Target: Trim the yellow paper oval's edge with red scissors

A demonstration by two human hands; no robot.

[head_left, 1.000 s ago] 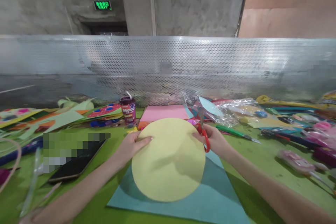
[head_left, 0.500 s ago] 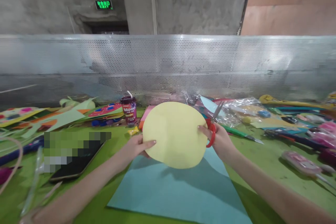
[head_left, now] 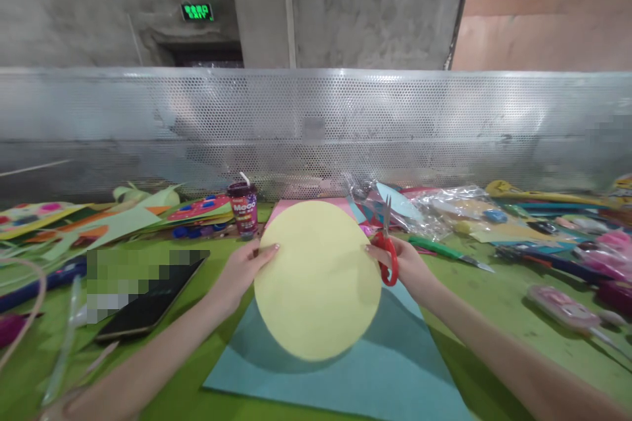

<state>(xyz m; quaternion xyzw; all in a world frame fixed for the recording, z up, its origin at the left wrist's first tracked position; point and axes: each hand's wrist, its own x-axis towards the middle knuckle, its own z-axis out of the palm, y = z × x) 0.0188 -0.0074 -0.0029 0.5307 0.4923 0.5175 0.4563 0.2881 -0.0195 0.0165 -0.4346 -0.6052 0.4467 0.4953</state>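
Between my two hands is a round pale-yellow paper disc (head_left: 318, 283), held up over the table and facing me. My left hand (head_left: 249, 266) pinches its left edge, thumb in front and fingers behind. At the right edge, my right hand (head_left: 397, 260) grips the disc with the thumb in front. Red-handled scissors (head_left: 389, 256) hang on that same hand, their blades pointing up. Under the disc a light-blue paper sheet (head_left: 316, 388) lies flat, shaded by it, and a pink sheet (head_left: 340, 206) shows behind the disc.
A purple drink cup (head_left: 243, 210) with a straw stands behind my left hand. A dark phone (head_left: 158, 302) lies to the left. A green-handled knife (head_left: 449, 253) and a pink glue-gun-like object (head_left: 565, 309) are at right. A perforated metal panel (head_left: 316, 125) borders the back.
The disc has turned and tipped to face me more fully, its lower edge coming down and nearer. My left hand has moved up its edge; the scissors now point more upright.
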